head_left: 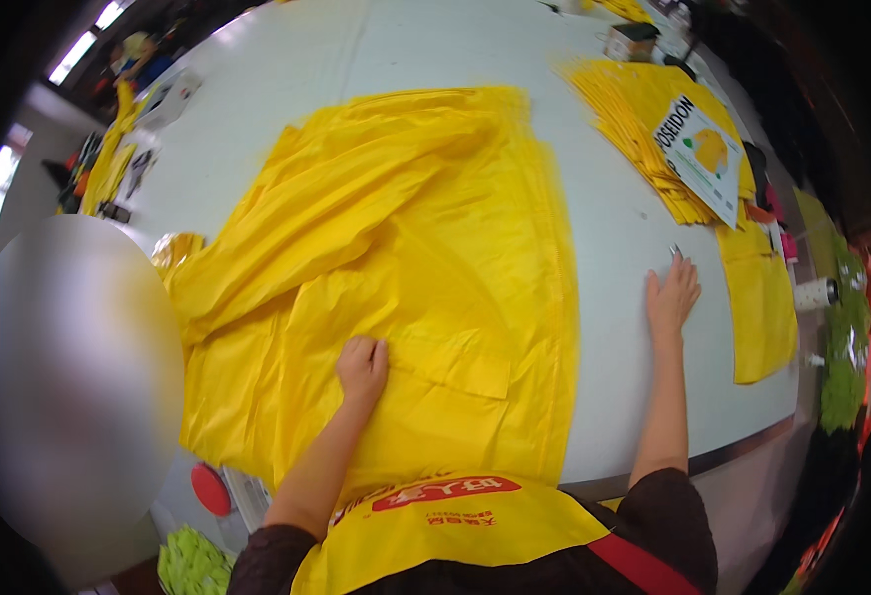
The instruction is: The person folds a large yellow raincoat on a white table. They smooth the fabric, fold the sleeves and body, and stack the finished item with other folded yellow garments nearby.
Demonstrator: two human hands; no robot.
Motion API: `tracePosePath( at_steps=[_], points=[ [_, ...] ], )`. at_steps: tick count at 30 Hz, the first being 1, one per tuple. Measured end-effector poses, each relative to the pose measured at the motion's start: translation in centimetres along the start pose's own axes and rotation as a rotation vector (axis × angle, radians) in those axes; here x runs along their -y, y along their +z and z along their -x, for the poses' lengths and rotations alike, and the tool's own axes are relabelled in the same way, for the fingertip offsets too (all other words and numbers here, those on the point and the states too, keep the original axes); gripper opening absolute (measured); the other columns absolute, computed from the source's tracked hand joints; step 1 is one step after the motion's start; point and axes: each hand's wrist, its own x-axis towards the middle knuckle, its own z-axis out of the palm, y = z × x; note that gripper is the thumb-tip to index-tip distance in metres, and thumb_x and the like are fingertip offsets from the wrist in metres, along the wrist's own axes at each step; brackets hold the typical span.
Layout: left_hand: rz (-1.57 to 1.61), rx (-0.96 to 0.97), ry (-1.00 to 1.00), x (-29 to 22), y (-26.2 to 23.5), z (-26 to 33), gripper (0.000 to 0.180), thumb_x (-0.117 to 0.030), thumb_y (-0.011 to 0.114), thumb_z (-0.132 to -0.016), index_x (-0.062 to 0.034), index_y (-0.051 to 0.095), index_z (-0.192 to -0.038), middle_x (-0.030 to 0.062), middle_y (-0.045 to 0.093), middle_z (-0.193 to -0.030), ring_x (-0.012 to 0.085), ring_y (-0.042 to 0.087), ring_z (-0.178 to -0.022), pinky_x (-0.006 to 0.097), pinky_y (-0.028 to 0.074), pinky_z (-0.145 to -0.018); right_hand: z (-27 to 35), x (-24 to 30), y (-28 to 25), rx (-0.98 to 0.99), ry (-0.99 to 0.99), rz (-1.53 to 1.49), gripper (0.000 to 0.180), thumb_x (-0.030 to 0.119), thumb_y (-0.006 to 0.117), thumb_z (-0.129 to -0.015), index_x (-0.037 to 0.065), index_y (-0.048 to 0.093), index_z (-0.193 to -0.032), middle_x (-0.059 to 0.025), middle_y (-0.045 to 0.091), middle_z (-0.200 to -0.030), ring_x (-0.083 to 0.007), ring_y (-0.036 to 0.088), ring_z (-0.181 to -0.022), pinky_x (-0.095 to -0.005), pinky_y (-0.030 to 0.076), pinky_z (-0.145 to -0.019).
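Twelve o'clock is straight ahead of the wearer, whose yellow apron (455, 531) is nearest. Beyond it, the large yellow garment (425, 228) lies on the tabletop (614, 382), spreading from ten to twelve o'clock. At eleven, the left grip (362, 367) rests on it, fingers curled in, beside the left end of a stitched flap (455, 365); whether it pinches cloth is hidden. At one o'clock, the right grip (673, 297) lies palm down on the tabletop, fingers extended and thumb apart, with a small metal object (675, 251) at its fingertips.

The garment looks thin, soft and light, its shiny face probably slippery. Its broad, limp spread would likely sag and crease if lifted from one point; tearing seems a small risk. The long straight edge (560, 327) at twelve to one o'clock looks the surest hold, taken at two well-separated places; the loose folds would slide.

Farther out, at two o'clock, lies a flat yellow piece (764, 317); beyond, towards one, a yellow stack (619, 119) carries a white printed card (701, 159).
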Motion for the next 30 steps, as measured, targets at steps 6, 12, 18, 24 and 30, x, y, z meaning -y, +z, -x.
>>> tracePosePath(
  at_steps=[6, 12, 18, 24, 30],
  points=[
    [0.057, 0.054, -0.105, 0.1, -0.3, -0.2, 0.020, -0.020, 0.060, -0.080, -0.0022, 0.058, -0.070, 0.0143, 0.057, -0.072, 0.0309, 0.055, -0.074, 0.039, 0.044, -0.064, 6.7, 17.6, -0.9, 0.262, -0.116, -0.580, 0.057, 0.022, 0.059, -0.080, -0.002, 0.039, -0.127, -0.0224, 0.044, -0.128, -0.0387, 0.041, -0.115, -0.0414, 0.034, -0.097],
    [0.206, 0.001, -0.010, -2.9, -4.5, -3.1, 0.025, -0.021, 0.063, -0.078, -0.0036, 0.061, -0.096, 0.0129, 0.061, -0.090, 0.0297, 0.056, -0.088, 0.037, 0.045, -0.080, 14.5, 28.2, -5.7, 0.478, -0.200, -0.977, 0.051, 0.013, 0.054, -0.079, 0.000, 0.040, -0.127, -0.0223, 0.049, -0.119, -0.0383, 0.047, -0.107, -0.0397, 0.039, -0.091],
    [-0.306, 0.054, 0.431, -9.5, -8.5, -6.9, 0.064, -0.031, 0.070, -0.068, -0.0086, 0.044, -0.123, 0.0135, 0.049, -0.120, 0.0288, 0.041, -0.118, 0.047, 0.030, -0.098, 27.4, 32.6, -14.3, 0.692, -0.412, -1.117, 0.042, 0.007, 0.046, -0.079, 0.002, 0.044, -0.121, -0.0233, 0.055, -0.103, -0.0418, 0.053, -0.090, -0.0442, 0.045, -0.075],
    [-0.577, 0.709, 0.255, -3.9, -7.8, -1.3, 0.048, -0.027, 0.062, -0.074, -0.0123, 0.048, -0.117, 0.0064, 0.062, -0.091, 0.0256, 0.059, -0.093, 0.050, 0.038, -0.084, 34.1, 34.6, -21.8, 1.494, -1.040, -1.191, 0.038, 0.022, 0.056, -0.084, 0.009, 0.049, -0.118, -0.0158, 0.058, -0.101, -0.0369, 0.057, -0.083, -0.0417, 0.047, -0.071],
    [-0.061, 0.592, 0.278, -3.5, -25.0, 11.2, 0.013, -0.015, 0.059, -0.070, -0.0140, 0.059, -0.082, 0.0057, 0.057, -0.063, 0.0236, 0.057, -0.054, 0.036, 0.041, -0.049, 21.3, 37.6, -28.4, 0.923, -1.307, -1.334, 0.017, 0.020, 0.056, -0.083, 0.008, 0.062, -0.094, -0.0125, 0.063, -0.086, -0.0293, 0.061, -0.076, -0.0365, 0.048, -0.068]
  ],
)
